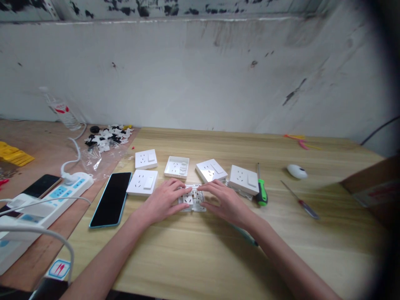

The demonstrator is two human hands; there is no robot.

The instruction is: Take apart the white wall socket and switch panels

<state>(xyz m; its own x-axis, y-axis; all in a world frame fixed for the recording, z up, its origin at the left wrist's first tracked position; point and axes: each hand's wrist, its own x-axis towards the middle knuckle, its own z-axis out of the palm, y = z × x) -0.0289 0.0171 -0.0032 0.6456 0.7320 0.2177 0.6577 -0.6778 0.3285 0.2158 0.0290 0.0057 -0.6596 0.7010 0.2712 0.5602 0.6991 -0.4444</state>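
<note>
A small white socket mechanism (193, 198) lies on the wooden table between my hands. My left hand (165, 199) has its fingers round the left side of it, with fingertips on its top and thumb at its lower edge. From the right, my right hand (223, 202) grips the mechanism's other side between thumb and fingers. Behind it sits a white cover frame (176, 167), its inside showing. White socket panels stand on either side: two at the left (142, 182), one behind my right hand (211, 171), and one further right (243, 180).
A phone (111, 200) and a power strip (59, 196) with cables are at the left. A green screwdriver (262, 193), another screwdriver (301, 202) and a white mouse-like object (296, 171) lie right. A bottle (64, 112) and small parts (108, 136) are back left.
</note>
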